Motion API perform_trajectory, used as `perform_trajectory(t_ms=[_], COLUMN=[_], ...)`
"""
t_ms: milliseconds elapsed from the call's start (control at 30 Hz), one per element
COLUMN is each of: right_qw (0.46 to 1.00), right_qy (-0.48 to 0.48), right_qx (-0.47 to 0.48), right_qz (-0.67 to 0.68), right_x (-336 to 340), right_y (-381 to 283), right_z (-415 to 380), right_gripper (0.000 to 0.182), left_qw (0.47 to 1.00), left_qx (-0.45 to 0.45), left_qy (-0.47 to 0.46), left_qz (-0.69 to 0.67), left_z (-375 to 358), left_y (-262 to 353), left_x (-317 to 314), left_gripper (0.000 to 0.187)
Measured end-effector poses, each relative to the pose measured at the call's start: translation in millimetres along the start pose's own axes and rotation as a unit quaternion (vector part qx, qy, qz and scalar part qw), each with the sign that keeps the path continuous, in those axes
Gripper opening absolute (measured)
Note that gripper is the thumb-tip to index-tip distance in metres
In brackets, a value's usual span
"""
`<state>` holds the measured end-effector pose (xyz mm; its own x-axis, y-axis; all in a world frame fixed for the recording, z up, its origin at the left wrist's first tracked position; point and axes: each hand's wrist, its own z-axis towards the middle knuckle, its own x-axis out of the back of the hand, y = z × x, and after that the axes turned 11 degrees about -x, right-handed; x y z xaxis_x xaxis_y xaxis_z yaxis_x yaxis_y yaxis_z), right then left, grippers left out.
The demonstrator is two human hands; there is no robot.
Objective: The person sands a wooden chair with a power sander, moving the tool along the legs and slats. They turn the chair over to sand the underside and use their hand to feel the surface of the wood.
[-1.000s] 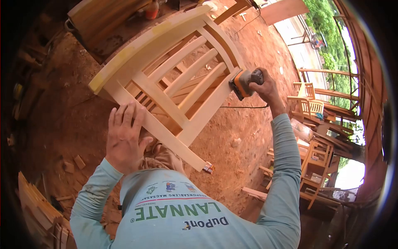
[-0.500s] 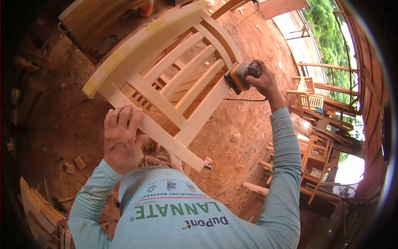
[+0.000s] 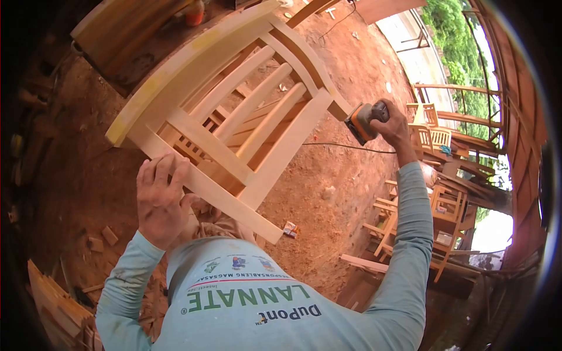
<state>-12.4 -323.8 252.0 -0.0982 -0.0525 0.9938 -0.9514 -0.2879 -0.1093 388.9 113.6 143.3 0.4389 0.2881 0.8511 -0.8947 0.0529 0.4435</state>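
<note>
A pale, unfinished wooden chair frame (image 3: 293, 146) with slats and a curved armrest lies tilted before me. My left hand (image 3: 161, 199) rests on its near leg, fingers stretched over the wood and thumb apart. Out to the right, my right hand (image 3: 393, 126) is wrapped around the grip of an orange and black power sander (image 3: 364, 124). The sander's pad is right by the end of the curved rail (image 3: 338, 109). From the sander a dark cord (image 3: 351, 146) runs back behind the frame. Yellowish patches mark the frame's broad upper board (image 3: 175, 64).
Wooden chairs (image 3: 430, 131) and more furniture frames (image 3: 448, 216) stand along the right. Stacked boards (image 3: 58, 298) are at lower left, and offcuts (image 3: 109, 236) lie on the reddish dirt floor (image 3: 328, 193). A large brown panel (image 3: 123, 35) is at upper left.
My right hand has moved the sander right and slightly down, from the side of the frame to the end of the curved rail. The view has shifted slightly; my left hand stays on the leg.
</note>
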Motion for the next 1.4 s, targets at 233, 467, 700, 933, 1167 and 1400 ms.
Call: perform_trajectory(t_ms=[233,467,700,933,1167,1400], right_qw=[0.997,0.995,0.995,0.997,0.996,0.998], right_qy=[-0.065,-0.083,-0.084,-0.047,-0.079,-0.035], right_qx=[0.025,0.056,0.059,0.049,0.037,0.03], right_qz=[-0.021,-0.031,-0.016,0.038,-0.022,0.033], right_x=[-5.3,-14.3,-21.5,-32.1,-18.1,-34.6], right_y=[-5.1,-36.5,-63.7,-67.0,-45.8,-57.8], right_z=[27.1,53.2,63.5,58.2,52.0,51.2], right_gripper=[0.072,0.069,0.07,0.069,0.072,0.074], left_qw=[1.0,1.0,1.0,1.0,1.0,1.0], left_qx=[0.003,0.001,0.012,0.009,0.012,0.013], left_qy=[-0.021,-0.011,-0.017,-0.019,-0.008,-0.01], left_qz=[-0.002,0.005,-0.003,0.003,-0.003,0.001], left_z=[2.6,1.8,0.2,1.3,0.8,2.4], left_y=[-0.6,-0.7,-1.5,-0.9,-2.6,0.1], left_x=[3.2,1.4,1.1,2.3,0.0,3.0], left_gripper=[0.074,0.079,0.077,0.077,0.079,0.078])
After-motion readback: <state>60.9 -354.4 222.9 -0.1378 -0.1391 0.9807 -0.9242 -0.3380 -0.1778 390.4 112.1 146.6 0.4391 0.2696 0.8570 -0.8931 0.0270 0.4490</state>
